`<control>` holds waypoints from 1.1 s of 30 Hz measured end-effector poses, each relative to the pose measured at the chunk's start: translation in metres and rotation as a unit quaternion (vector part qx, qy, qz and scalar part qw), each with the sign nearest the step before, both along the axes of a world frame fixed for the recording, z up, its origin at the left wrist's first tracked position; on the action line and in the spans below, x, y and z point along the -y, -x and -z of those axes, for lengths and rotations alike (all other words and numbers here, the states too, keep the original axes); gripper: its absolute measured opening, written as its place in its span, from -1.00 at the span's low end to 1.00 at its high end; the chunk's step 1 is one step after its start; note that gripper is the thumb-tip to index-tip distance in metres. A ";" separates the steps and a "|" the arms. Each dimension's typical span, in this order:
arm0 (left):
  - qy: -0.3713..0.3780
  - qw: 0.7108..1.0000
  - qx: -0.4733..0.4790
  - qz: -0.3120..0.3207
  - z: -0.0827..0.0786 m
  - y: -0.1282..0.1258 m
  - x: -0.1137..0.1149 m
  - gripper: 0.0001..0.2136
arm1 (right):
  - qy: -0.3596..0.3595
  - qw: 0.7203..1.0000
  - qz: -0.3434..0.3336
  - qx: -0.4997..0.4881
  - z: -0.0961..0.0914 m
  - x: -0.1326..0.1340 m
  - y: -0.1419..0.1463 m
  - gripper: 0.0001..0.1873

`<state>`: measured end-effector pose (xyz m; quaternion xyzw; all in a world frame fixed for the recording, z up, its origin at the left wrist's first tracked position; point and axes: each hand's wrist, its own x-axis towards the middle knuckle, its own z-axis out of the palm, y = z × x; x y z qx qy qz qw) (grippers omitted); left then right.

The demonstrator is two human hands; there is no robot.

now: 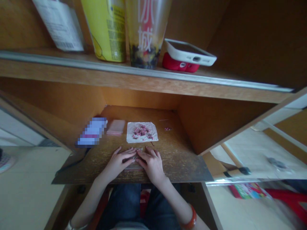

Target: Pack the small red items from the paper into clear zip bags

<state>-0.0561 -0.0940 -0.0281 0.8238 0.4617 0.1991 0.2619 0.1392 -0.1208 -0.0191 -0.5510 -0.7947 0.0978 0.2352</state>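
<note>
My left hand (pixel 119 161) and my right hand (pixel 152 163) rest side by side on a wooden desk (pixel 182 163), fingertips meeting over a small flat pinkish item (pixel 133 167) that lies under them. Both hands have their fingers curled down and pressed together on it; what exactly it is stays too small to make out. Just beyond the hands lies a white sheet (pixel 142 132) covered with several small pink pieces. A stack of pink packets (pixel 116 127) sits to the left of that sheet.
A blurred purple-white pack (pixel 91 131) lies at the desk's left. The shelf above (pixel 144 75) carries a yellow container (pixel 106 28), a drink cup (pixel 146 32), a white phone on a red object (pixel 188 54) and a paper label (pixel 59 24). Side walls enclose the desk.
</note>
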 end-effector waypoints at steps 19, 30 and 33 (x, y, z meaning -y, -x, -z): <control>0.045 0.999 -0.012 0.023 -0.006 0.004 -0.001 -0.58 | 0.049 0.999 -0.022 -0.008 -0.010 0.000 -0.008 -0.50; 0.099 0.993 0.063 -0.009 -0.016 0.002 0.002 -0.59 | 0.045 0.995 -0.042 -0.078 0.002 0.003 -0.006 -0.56; 0.107 0.982 0.145 -0.051 -0.018 0.005 0.003 -0.63 | 0.037 0.992 -0.054 -0.108 0.006 0.002 -0.005 -0.65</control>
